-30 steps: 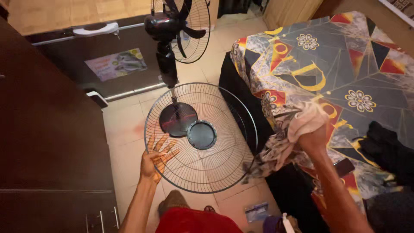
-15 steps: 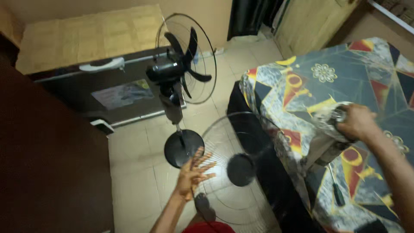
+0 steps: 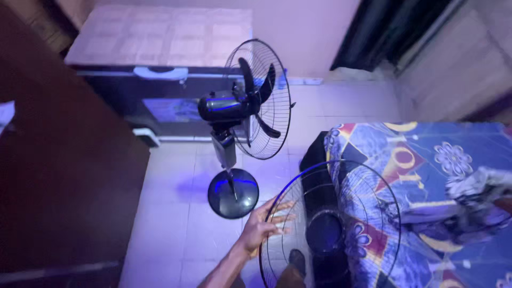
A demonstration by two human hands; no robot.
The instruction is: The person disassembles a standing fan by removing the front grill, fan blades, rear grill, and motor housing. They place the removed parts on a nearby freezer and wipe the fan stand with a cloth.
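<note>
My left hand [image 3: 263,226] grips the left rim of a detached round wire fan grille [image 3: 373,198], fingers spread against the wires. The grille stands on edge between me and the bed, its dark centre cap [image 3: 322,233] facing me. A black standing fan [image 3: 234,106] without its front grille stands on the tiled floor on a round base [image 3: 233,193], blades bare. Only a sliver of my right hand [image 3: 505,206] shows at the right edge, over the bed, closed on a blurred pale cloth [image 3: 473,185].
A bed with a patterned cover [image 3: 426,154] fills the lower right. A tall dark cabinet [image 3: 53,160] stands along the left. A low dark chest with a pale top [image 3: 160,37] sits behind the fan. My foot [image 3: 297,261] is below the grille.
The view has tilted up and turned bluish. My left hand has carried the grille right, toward the bed. My right hand with the cloth has slid to the frame's right edge.
</note>
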